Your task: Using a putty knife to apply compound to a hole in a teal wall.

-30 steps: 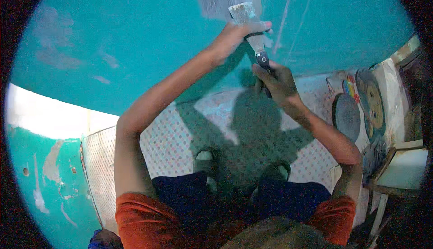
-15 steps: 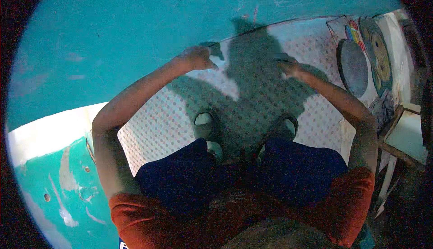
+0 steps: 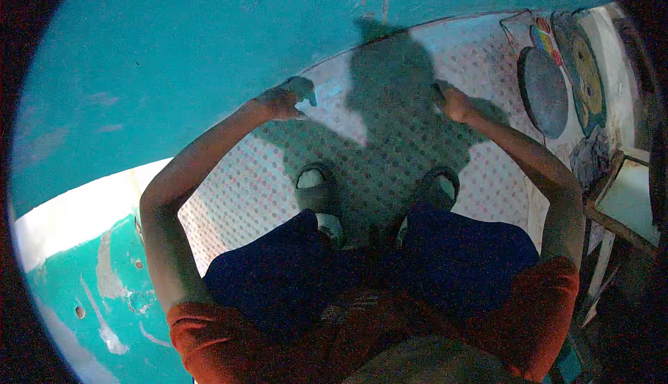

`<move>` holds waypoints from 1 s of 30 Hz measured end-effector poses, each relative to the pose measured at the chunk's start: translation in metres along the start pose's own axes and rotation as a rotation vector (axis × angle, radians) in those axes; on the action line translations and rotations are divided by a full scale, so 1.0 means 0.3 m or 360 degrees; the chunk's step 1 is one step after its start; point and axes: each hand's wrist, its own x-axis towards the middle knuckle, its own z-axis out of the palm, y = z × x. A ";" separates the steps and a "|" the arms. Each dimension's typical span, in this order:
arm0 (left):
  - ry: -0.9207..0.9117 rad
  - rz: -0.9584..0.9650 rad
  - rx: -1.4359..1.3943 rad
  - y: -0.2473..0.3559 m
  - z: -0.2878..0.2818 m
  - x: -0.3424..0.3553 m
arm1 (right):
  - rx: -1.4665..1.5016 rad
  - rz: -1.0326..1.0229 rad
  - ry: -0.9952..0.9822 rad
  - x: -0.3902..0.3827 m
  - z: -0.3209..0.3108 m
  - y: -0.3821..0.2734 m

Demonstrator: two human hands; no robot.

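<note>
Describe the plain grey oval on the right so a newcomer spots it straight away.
From the turquoise wall across the top, drop to the dotted floor below it. Go right, past the right hand, to the floor's right edge. There the grey oval is plain with a dark left rim, unlike the multicoloured strip just above it.

Both arms (image 3: 214, 139) bow outward, elbows (image 3: 154, 200) bent near nine and three o'clock. The left hand (image 3: 281, 104) sits toward eleven o'clock, the right hand (image 3: 454, 103) toward two. The hands are well apart, fingers too dim to read.
</note>
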 end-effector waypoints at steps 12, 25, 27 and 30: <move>0.0014 0.0023 -0.0168 0.016 0.009 0.011 | -0.0011 0.0204 -0.0137 -0.022 -0.102 -0.131; -0.0237 -0.0336 0.0095 0.139 -0.066 0.044 | -0.0595 0.0573 -0.0506 -0.058 -0.067 0.007; -0.0290 -0.0460 0.0073 -0.024 0.046 0.041 | -0.0476 0.0436 -0.0512 -0.031 -0.085 -0.017; -0.0062 -0.0304 0.0074 -0.203 0.170 0.002 | -0.0325 0.0209 -0.0409 -0.020 -0.131 -0.143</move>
